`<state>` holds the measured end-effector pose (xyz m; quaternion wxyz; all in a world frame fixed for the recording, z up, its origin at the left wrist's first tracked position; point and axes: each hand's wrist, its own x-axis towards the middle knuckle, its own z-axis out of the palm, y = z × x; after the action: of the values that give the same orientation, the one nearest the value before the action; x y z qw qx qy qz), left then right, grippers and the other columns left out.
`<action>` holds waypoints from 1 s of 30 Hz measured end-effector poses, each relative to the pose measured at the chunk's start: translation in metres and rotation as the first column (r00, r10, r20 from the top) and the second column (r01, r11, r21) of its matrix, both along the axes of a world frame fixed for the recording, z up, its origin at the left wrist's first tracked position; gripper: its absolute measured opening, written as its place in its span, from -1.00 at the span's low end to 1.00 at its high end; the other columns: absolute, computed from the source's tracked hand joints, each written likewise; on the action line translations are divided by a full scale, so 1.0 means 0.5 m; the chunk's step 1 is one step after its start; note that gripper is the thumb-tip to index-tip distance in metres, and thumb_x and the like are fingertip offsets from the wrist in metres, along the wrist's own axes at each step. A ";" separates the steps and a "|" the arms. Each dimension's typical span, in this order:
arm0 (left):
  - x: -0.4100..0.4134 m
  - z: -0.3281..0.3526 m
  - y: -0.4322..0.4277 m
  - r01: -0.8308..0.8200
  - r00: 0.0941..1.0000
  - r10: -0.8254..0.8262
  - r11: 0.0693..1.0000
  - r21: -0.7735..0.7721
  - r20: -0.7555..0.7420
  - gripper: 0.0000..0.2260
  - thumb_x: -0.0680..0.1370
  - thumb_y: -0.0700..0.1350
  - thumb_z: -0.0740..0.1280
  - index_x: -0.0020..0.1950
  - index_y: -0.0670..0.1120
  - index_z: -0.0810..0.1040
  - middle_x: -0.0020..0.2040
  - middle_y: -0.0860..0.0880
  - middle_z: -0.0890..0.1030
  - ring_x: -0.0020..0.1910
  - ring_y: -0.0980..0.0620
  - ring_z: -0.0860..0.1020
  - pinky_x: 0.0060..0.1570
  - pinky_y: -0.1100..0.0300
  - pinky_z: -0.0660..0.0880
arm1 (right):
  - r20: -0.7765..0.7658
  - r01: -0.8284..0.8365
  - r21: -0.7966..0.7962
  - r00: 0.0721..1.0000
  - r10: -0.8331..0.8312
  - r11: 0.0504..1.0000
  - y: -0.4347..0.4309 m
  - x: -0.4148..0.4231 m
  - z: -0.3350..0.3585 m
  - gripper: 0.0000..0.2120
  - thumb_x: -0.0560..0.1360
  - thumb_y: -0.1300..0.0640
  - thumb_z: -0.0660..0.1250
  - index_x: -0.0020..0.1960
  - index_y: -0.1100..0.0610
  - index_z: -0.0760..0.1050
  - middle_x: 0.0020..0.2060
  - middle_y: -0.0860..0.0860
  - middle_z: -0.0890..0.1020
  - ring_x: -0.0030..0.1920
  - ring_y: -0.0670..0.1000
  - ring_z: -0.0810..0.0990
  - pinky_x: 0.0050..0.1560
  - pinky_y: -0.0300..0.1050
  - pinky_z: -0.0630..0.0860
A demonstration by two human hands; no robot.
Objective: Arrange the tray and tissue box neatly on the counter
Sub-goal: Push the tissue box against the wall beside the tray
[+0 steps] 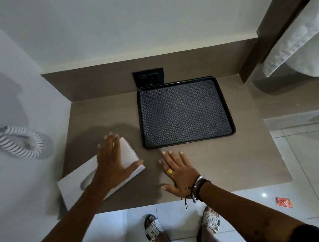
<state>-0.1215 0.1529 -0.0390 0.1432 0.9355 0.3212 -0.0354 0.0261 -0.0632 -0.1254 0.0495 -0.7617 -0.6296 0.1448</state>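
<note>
The white tissue box (101,174) is covered by the left hand (113,162), fingers spread flat. The right hand (178,172) is laid open on the counter (230,162), holding nothing; the black tray (184,111) is seen just beyond its fingertips.

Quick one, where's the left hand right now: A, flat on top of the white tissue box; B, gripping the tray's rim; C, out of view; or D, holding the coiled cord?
A: the left hand lies spread on the white tissue box, left of the black tray.
</note>
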 end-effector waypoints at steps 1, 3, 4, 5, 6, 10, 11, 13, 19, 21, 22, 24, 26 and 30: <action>-0.036 -0.006 0.028 0.010 0.998 -0.010 1.000 -0.005 -0.063 0.22 0.20 0.65 -0.12 0.60 -0.19 -0.01 0.61 -0.19 -0.02 0.59 -0.20 -0.03 0.52 -0.19 -0.08 | 0.000 -0.030 -0.032 1.000 0.030 0.999 0.012 -0.010 -0.002 -0.18 0.49 -0.39 0.06 0.56 0.12 0.17 0.56 0.20 0.16 0.53 0.27 0.16 0.43 0.42 0.13; -0.100 -0.021 0.073 0.034 0.983 -0.039 0.999 -0.032 -0.179 0.28 0.13 0.68 -0.01 0.60 -0.13 -0.13 0.62 -0.15 -0.13 0.60 -0.17 -0.13 0.51 -0.17 -0.14 | 0.006 -0.064 -0.070 0.998 0.065 0.995 0.038 -0.025 -0.003 -0.13 0.46 -0.44 0.02 0.57 0.11 0.14 0.56 0.19 0.13 0.54 0.27 0.12 0.46 0.42 0.05; -0.127 -0.028 0.090 0.044 0.970 -0.053 0.998 -0.046 -0.236 0.31 0.09 0.69 0.04 0.60 -0.10 -0.18 0.62 -0.13 -0.18 0.59 -0.15 -0.17 0.52 -0.16 -0.18 | 0.011 -0.072 -0.083 0.997 0.073 0.994 0.050 -0.031 -0.003 -0.11 0.44 -0.46 0.01 0.58 0.10 0.11 0.57 0.18 0.10 0.55 0.27 0.08 0.48 0.40 0.01; -0.151 -0.034 0.104 0.052 0.955 -0.068 0.997 -0.061 -0.290 0.34 0.06 0.69 0.09 0.59 -0.08 -0.22 0.61 -0.11 -0.22 0.59 -0.14 -0.21 0.52 -0.16 -0.19 | 0.021 -0.079 -0.099 0.996 0.082 0.992 0.061 -0.036 -0.003 -0.09 0.43 -0.47 0.01 0.59 0.09 0.08 0.58 0.17 0.07 0.56 0.26 0.04 0.49 0.39 -0.03; -0.171 -0.040 0.114 0.058 0.940 -0.080 0.995 -0.077 -0.331 0.37 0.03 0.68 0.14 0.59 -0.07 -0.25 0.61 -0.11 -0.25 0.59 -0.13 -0.23 0.53 -0.16 -0.19 | 0.035 -0.088 -0.115 0.995 0.093 0.989 0.069 -0.041 -0.004 -0.07 0.42 -0.49 0.01 0.59 0.08 0.06 0.59 0.17 0.04 0.56 0.26 0.01 0.49 0.39 -0.05; -0.200 -0.060 0.131 0.044 0.929 -0.081 0.993 -0.108 -0.361 0.42 -0.04 0.63 0.28 0.58 -0.03 -0.26 0.62 -0.11 -0.11 0.59 -0.19 -0.08 0.53 -0.19 -0.09 | 0.050 -0.095 -0.142 0.993 0.103 0.985 0.078 -0.043 -0.012 -0.02 0.38 -0.54 0.06 0.58 0.07 0.09 0.58 0.15 0.09 0.56 0.26 0.04 0.47 0.41 0.00; -0.198 -0.063 0.132 0.028 0.936 -0.064 0.994 -0.110 -0.345 0.40 -0.03 0.60 0.33 0.58 -0.01 -0.23 0.60 -0.12 -0.01 0.56 -0.22 0.02 0.51 -0.20 -0.01 | 0.047 -0.093 -0.146 0.994 0.101 0.985 0.078 -0.043 -0.013 -0.01 0.36 -0.55 0.06 0.57 0.07 0.10 0.58 0.14 0.10 0.55 0.26 0.05 0.46 0.43 0.00; -0.190 -0.062 0.132 -0.001 0.947 -0.033 0.994 -0.106 -0.319 0.37 -0.03 0.53 0.40 0.56 0.03 -0.19 0.55 -0.12 0.14 0.49 -0.22 0.18 0.46 -0.21 0.15 | 0.056 -0.088 -0.152 0.994 0.098 0.984 0.081 -0.043 -0.011 0.00 0.34 -0.57 0.05 0.57 0.06 0.11 0.58 0.13 0.11 0.55 0.26 0.06 0.45 0.45 -0.01; -0.173 -0.047 0.152 -0.097 0.976 0.072 0.989 -0.115 -0.203 0.28 0.01 0.44 0.49 0.54 0.10 -0.12 0.50 -0.11 0.22 0.45 -0.19 0.24 0.45 -0.19 0.18 | 0.047 -0.078 -0.159 0.995 0.086 0.984 0.082 -0.045 -0.008 0.00 0.33 -0.59 0.05 0.56 0.03 0.12 0.58 0.11 0.13 0.54 0.25 0.09 0.44 0.43 -0.01; -0.156 -0.034 0.164 -0.167 0.981 0.156 0.981 -0.096 -0.115 0.24 0.04 0.42 0.49 0.55 0.09 -0.08 0.48 -0.12 0.24 0.44 -0.19 0.25 0.44 -0.20 0.19 | 0.040 -0.069 -0.160 0.996 0.077 0.985 0.083 -0.045 -0.009 0.00 0.33 -0.60 0.03 0.57 0.00 0.10 0.58 0.10 0.11 0.55 0.24 0.08 0.45 0.42 -0.04; -0.144 -0.029 0.169 -0.199 0.979 0.194 0.978 -0.067 -0.069 0.22 0.06 0.41 0.50 0.54 0.07 -0.05 0.47 -0.13 0.26 0.44 -0.20 0.27 0.43 -0.20 0.21 | 0.035 -0.068 -0.163 0.997 0.075 0.984 0.082 -0.046 -0.009 0.00 0.33 -0.60 0.02 0.57 0.00 0.09 0.58 0.10 0.10 0.55 0.24 0.07 0.45 0.41 -0.04; -0.111 -0.021 0.186 -0.285 0.958 0.285 0.958 -0.022 0.017 0.19 0.09 0.38 0.53 0.54 0.03 -0.01 0.45 -0.18 0.28 0.42 -0.23 0.28 0.42 -0.22 0.21 | 0.024 -0.069 -0.168 0.997 0.074 0.983 0.084 -0.046 -0.011 -0.01 0.34 -0.61 -0.01 0.57 -0.01 0.09 0.58 0.09 0.10 0.55 0.24 0.06 0.46 0.42 -0.04; -0.068 -0.014 0.213 -0.419 0.905 0.421 0.907 -0.046 0.065 0.17 0.11 0.34 0.55 0.53 0.04 -0.01 0.44 -0.22 0.26 0.41 -0.28 0.26 0.42 -0.24 0.18 | 0.017 -0.067 -0.171 0.997 0.071 0.983 0.086 -0.044 -0.015 -0.01 0.34 -0.61 -0.04 0.57 -0.02 0.08 0.59 0.08 0.09 0.56 0.23 0.05 0.46 0.42 -0.03; 0.005 -0.016 0.276 -0.612 0.785 0.617 0.787 -0.081 0.062 0.18 0.13 0.32 0.55 0.55 -0.02 -0.01 0.47 -0.30 0.21 0.45 -0.33 0.20 0.45 -0.25 0.11 | 0.016 -0.073 -0.173 0.997 0.077 0.982 0.088 -0.043 -0.019 -0.01 0.34 -0.62 -0.03 0.58 -0.03 0.06 0.59 0.07 0.08 0.56 0.22 0.04 0.46 0.41 -0.04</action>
<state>-0.1190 0.2911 -0.0470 0.1868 0.7763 0.6004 0.0438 0.0045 -0.0194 -0.1348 -0.0293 -0.7405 -0.6433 0.1920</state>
